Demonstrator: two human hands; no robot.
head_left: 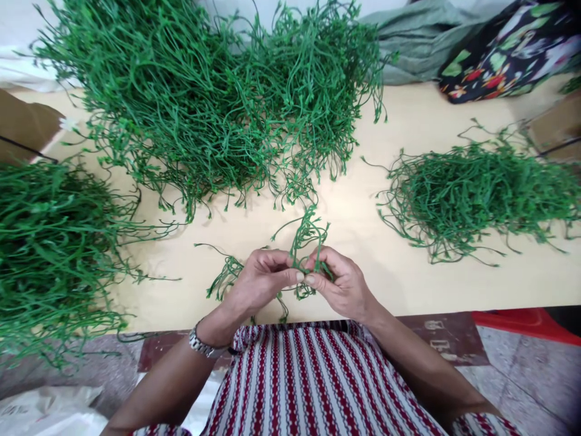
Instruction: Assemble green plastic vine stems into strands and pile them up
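My left hand point(265, 277) and my right hand point(338, 281) meet thumb to thumb near the table's front edge. Pinched between their fingers are thin green plastic-looking stems point(306, 233) with small branching tips, which rise above the fingertips. The exact spot where the stems meet is partly covered by the thumbs. A few loose green stems point(227, 275) lie on the table beside and partly under my left hand. More stem ends show just below the fingertips.
A large heap of green stems point(190, 103) spreads along the back of the pale table point(345, 224). Another pile point(49, 242) overhangs the front edge at left, and a smaller pile point(472, 194) lies at right. Flowered dark cloth point(512, 51) sits at back right.
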